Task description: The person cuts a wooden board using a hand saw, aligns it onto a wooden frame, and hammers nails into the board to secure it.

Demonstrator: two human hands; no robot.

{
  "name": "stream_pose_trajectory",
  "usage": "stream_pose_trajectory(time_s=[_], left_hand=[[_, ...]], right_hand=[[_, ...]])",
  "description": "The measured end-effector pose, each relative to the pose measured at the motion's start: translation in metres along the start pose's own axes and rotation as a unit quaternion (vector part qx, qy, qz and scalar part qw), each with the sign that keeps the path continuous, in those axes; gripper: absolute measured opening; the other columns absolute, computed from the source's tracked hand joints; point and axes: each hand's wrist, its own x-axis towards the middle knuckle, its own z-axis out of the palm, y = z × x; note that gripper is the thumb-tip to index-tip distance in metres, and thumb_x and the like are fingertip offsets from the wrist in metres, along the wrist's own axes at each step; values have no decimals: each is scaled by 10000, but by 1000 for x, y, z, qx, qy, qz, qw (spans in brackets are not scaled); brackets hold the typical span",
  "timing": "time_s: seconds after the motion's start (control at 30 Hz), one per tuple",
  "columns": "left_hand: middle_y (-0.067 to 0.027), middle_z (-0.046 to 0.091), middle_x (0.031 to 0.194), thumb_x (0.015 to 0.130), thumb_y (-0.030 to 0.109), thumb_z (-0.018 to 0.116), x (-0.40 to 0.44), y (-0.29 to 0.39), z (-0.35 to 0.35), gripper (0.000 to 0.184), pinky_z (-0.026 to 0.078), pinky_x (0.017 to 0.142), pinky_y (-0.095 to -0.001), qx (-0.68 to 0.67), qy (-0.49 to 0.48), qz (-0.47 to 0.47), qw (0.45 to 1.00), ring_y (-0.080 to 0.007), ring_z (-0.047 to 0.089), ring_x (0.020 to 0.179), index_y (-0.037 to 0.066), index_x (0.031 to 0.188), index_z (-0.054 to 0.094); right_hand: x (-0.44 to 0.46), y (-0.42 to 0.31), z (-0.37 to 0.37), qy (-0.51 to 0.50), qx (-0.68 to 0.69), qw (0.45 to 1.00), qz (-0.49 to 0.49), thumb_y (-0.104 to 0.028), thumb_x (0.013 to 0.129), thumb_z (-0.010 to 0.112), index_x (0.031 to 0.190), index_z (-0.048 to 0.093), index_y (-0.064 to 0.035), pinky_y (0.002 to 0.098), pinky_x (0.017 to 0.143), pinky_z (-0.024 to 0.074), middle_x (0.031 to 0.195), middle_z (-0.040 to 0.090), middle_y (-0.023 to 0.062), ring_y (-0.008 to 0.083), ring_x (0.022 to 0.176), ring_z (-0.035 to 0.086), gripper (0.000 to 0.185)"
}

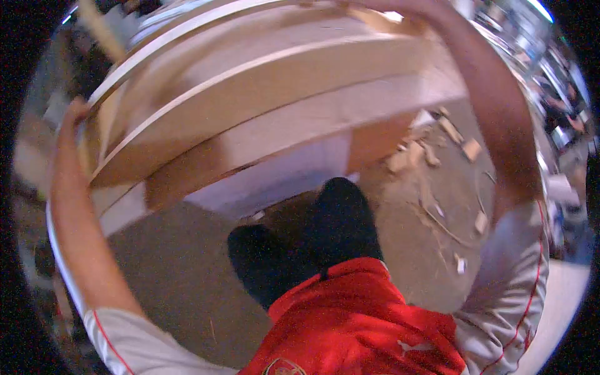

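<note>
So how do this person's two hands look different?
Place: the left hand is at the left end of the wooden unit, while the right hand is over toward its right side.
Height: the left hand sits lower in the picture; the right hand is up at the top edge, partly cut off.
Both are bare and raised to the wooden unit, with fingers too blurred to make out.

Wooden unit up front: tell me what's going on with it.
A person in a red shirt reaches wide across the wooden unit. The left hand is at its left end; the right hand is by its upper edge, partly cut off by the picture's top. Their grips are too blurred to tell. Scraps lie on the floor to the right.
</note>
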Motion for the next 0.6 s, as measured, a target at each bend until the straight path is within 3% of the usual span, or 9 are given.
stream_pose_trajectory(time_s=[0.13,0.17,0.2,0.27,0.37,0.43,0.5,0.57,0.6], left_hand=[[-187,680,1115,889,474,747,-75,-2,-87,601,533,855,-464,5,114,-9,993,-321,661,989,-59,1158,677],[-186,678,1116,889,475,747,-91,5,-109,602,531,860,-461,2,149,-8,989,-321,660,990,-59,1157,676],[-184,677,1117,889,477,748,-103,9,-128,604,530,865,-457,-2,186,-6,983,-321,659,992,-59,1157,676],[-181,674,1120,888,479,749,-127,19,-168,607,527,874,-451,-23,271,-10,962,-321,656,995,-60,1157,675],[-177,670,1123,888,483,751,-161,25,-214,611,523,889,-441,-85,383,-33,919,-321,653,1000,-60,1157,673],[-174,668,1125,887,485,753,-179,25,-225,614,520,898,-434,-168,444,-62,878,-321,650,1003,-60,1157,672],[-166,642,1174,906,509,720,-189,22,-197,651,493,943,-413,-314,443,-76,836,-309,626,1049,-41,1237,612],[-153,592,1269,943,553,653,-193,19,-156,735,442,1024,-378,-464,418,-82,777,-287,579,1138,-1,1398,491],[-155,566,1325,964,579,607,-203,18,-140,766,434,1041,-378,-525,346,-128,767,-282,563,1183,4,1440,435]], right_hand=[[-63,-6,28,69,136,984,95,-346,1025,526,980,683,-10,340,876,497,913,650,73,188,903,619,374],[-70,-23,21,34,87,981,169,-346,1033,543,1033,688,10,350,913,497,958,669,94,214,943,639,384],[-87,9,47,156,56,980,112,-367,1048,540,1099,688,25,362,937,490,1024,689,124,251,990,651,422],[-99,40,74,201,-26,965,164,-381,1060,528,1141,683,35,376,944,482,1052,697,164,276,1015,654,451],[-102,58,97,229,-25,963,137,-376,1070,516,1140,679,40,376,925,487,1017,696,176,271,974,657,452],[-105,54,98,219,-20,958,182,-380,1072,511,1138,676,41,372,901,494,999,692,173,260,930,652,457],[-104,48,98,229,8,955,189,-349,1055,562,1100,681,52,356,847,504,949,691,161,234,844,633,421],[-103,48,111,383,-19,920,85,-315,1021,633,1064,691,52,344,826,505,943,695,154,220,823,625,375],[-102,48,115,451,-35,891,33,-298,1004,668,1047,696,52,338,815,505,940,698,150,212,812,621,354]])
